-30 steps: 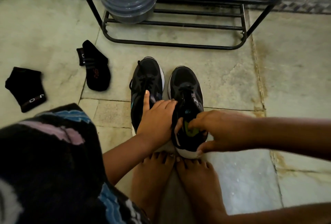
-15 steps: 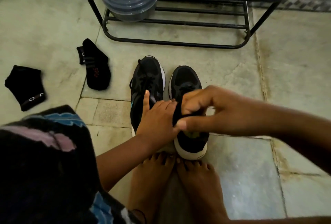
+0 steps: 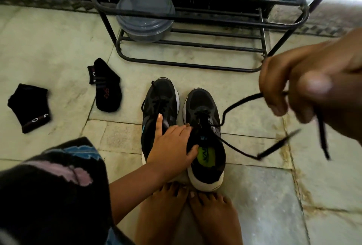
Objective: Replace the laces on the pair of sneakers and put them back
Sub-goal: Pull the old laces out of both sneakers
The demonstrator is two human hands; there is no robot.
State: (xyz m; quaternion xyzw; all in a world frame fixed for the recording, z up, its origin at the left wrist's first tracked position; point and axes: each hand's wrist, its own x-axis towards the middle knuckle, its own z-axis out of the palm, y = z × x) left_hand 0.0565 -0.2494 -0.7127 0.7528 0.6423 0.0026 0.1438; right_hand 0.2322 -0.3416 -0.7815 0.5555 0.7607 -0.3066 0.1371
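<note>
The 2 black sneakers stand side by side on the tiled floor, toes toward the black metal rack; the left hand rests with straight fingers over the collars of the left sneaker and the right sneaker. The right hand, raised near the camera and blurred, closes its grip around the black lace, which runs from the right sneaker's eyelets; 2 black socks lie apart on the floor at left.

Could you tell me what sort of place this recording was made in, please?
Probably a home entryway or shoe-storage corner: a black metal shoe rack stands on a worn stone-tile floor, with a pair of sneakers and loose black socks lying in front of it.
</note>
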